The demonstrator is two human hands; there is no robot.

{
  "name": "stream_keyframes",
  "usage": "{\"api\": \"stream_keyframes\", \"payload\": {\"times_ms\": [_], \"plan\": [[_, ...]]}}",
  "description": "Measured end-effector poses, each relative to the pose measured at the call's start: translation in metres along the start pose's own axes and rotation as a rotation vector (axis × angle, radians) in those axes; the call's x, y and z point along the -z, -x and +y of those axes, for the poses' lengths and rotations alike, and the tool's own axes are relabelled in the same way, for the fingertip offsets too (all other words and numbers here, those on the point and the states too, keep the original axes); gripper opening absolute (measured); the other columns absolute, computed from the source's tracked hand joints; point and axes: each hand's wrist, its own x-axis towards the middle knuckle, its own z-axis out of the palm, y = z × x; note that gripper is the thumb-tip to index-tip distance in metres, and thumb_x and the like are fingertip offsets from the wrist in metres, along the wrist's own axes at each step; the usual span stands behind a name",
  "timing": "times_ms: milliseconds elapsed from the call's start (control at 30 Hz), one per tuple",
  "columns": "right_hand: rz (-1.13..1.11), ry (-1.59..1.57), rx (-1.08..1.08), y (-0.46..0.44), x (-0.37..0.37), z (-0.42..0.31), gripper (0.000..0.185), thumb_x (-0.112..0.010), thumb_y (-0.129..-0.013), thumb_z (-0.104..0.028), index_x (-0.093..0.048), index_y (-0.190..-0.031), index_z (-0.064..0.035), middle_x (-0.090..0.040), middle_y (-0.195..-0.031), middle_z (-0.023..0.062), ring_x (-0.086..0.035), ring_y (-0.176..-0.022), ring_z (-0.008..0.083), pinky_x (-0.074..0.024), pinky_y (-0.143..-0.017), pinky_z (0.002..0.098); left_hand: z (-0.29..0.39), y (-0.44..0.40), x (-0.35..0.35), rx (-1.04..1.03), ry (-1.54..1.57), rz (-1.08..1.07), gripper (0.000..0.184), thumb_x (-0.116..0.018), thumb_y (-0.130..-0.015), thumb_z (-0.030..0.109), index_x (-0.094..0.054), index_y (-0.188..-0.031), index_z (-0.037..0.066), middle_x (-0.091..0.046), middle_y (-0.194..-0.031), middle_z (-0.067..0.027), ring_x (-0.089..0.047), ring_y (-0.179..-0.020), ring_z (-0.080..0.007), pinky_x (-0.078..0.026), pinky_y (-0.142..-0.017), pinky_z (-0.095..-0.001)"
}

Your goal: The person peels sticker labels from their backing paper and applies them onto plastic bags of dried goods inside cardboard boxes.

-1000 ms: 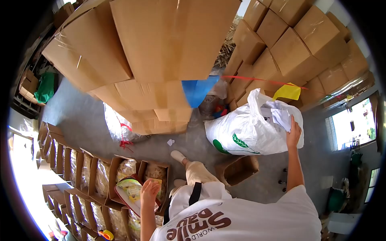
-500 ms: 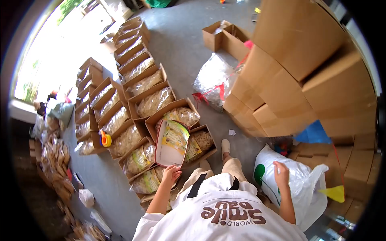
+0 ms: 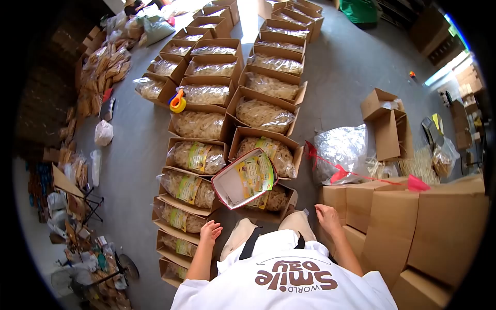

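My left hand (image 3: 211,231) hangs beside the row of cartons with its fingers loosely stretched and nothing in it. Up and to its right, apart from it, a shallow box with a red rim (image 3: 231,191) rests tilted on top of the cartons. Green and yellow printed labels (image 3: 255,173) lie in that box. My right hand (image 3: 327,217) is in the air near the stacked boxes, loosely open and holding nothing visible. Below the shallow box stands an open carton (image 3: 290,202) with a bagged product. Another labelled clear bag (image 3: 197,156) sits in a carton farther up.
Rows of open cartons with clear bags run away from me; a tape dispenser (image 3: 177,102) sits on one. Large brown boxes (image 3: 385,222) stand at the right. A silvery plastic bag (image 3: 341,150) with red ribbon lies beyond them. Bags and scraps (image 3: 106,72) line the left side.
My view has swung to the right. My left hand, earlier at the near edge of the shallow box, is now apart from it. The box stays on the cartons.
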Motion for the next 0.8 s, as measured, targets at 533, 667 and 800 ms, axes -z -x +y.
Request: {"api": "stream_keyframes", "payload": {"times_ms": [533, 667, 800], "plan": [[-0.435, 0.014, -0.164, -0.210, -0.201, 0.018, 0.028, -0.058, -0.078, -0.009, -0.063, -0.105, -0.0022, -0.065, -0.092, 0.0163, -0.064, -0.080, 0.0290, -0.0518, -0.072, 0.0347, -0.100, 0.050, -0.080, 0.069, 0.211, 0.048, 0.027, -0.054, -0.087, 0.010, -0.049, -0.113, 0.004, -0.062, -0.097, -0.0134, -0.063, -0.078, -0.0223, -0.051, -0.068, -0.0302], [-0.643, -0.332, -0.745, -0.211, -0.228, 0.008, 0.036, -0.060, -0.080, -0.009, -0.057, -0.115, -0.0003, -0.063, -0.097, 0.0134, -0.064, -0.079, 0.0200, -0.0568, -0.068, 0.0317, -0.109, 0.046, -0.069, 0.084, 0.300, 0.066, 0.027, -0.053, -0.087, 0.008, -0.049, -0.113, 0.003, -0.061, -0.096, -0.0134, -0.063, -0.075, -0.0205, -0.051, -0.066, -0.0287], [-0.634, -0.156, -0.653, -0.197, -0.254, 0.032, 0.045, -0.071, -0.073, -0.013, -0.056, -0.111, 0.0063, -0.064, -0.079, 0.0109, -0.061, -0.060, 0.0190, -0.0506, -0.053, 0.0278, -0.111, 0.040, -0.059, 0.093, 0.312, 0.060, 0.025, -0.052, -0.088, 0.009, -0.049, -0.112, 0.003, -0.062, -0.095, -0.0144, -0.063, -0.078, -0.0235, -0.051, -0.070, -0.0309]]}}
